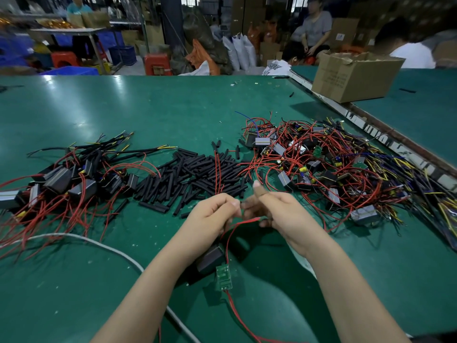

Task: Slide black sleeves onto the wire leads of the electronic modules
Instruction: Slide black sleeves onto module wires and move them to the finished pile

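Sleeve point(243, 208) sits pinched between both hands, mid-counter point(123, 107): left hand point(212, 214) pinching the red lead point(243, 222), right hand point(277, 214) gripping the tube. Module point(211, 259) dangles below. Lead looks floppy, sleeve light and soft; grip the lead close to its tip.

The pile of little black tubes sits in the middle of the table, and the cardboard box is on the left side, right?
Not quite. The pile of black sleeves does sit in the middle of the green table, but the head view shows the cardboard box at the far right, not the left.
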